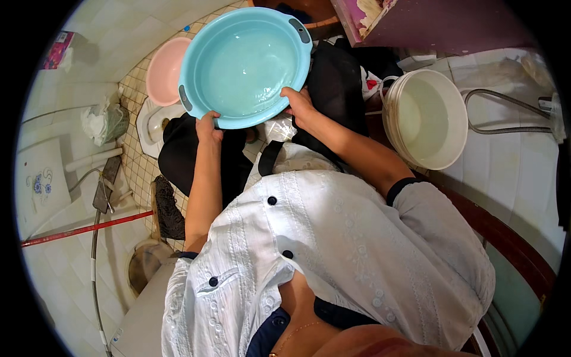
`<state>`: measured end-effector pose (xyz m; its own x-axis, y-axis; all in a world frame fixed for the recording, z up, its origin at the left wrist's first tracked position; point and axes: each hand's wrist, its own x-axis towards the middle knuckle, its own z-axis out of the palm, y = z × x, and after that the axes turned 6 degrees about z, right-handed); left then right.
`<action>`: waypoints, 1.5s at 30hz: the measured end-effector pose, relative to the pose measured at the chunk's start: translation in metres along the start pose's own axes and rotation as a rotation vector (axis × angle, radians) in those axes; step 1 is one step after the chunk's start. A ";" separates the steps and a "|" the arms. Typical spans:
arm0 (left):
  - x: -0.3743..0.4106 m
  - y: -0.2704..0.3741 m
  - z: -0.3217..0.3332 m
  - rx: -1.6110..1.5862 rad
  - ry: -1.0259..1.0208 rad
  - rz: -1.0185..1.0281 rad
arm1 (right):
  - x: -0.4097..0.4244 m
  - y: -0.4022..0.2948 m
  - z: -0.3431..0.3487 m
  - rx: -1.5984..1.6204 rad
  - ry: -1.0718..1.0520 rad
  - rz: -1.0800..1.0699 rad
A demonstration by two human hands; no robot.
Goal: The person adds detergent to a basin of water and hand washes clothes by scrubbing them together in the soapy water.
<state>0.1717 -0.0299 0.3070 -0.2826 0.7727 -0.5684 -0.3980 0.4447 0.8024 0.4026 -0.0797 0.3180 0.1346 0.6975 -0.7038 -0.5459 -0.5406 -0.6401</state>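
Observation:
A light blue plastic basin (245,67) with clear water in it is held out over my knees. My left hand (208,127) grips its near rim at the lower left, with the thumb over the edge. Farther right, my right hand (299,105) grips the same rim, the thumb inside and the fingers beneath. A pink plastic basin (166,73) stands on the tiled floor, partly hidden behind the blue one. To the right is a white plastic bucket (426,118) with water in it.
A squat toilet (149,127) lies left of my knees. Beyond it are a waste basket (118,122) and a mop or brush head (169,209) on a red pole. A brown tub (321,26) and a purple cabinet (437,24) stand at the top; a metal shower hose (504,93) is at right.

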 end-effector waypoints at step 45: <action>0.149 0.110 -0.283 0.086 0.321 0.387 | 0.010 -0.102 0.163 -0.815 -0.497 0.000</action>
<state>-0.1613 0.0060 0.2595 -0.6541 0.7164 -0.2429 -0.1416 0.1994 0.9696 0.3251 0.0586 0.4266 -0.3345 0.7163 -0.6124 0.2235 -0.5710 -0.7899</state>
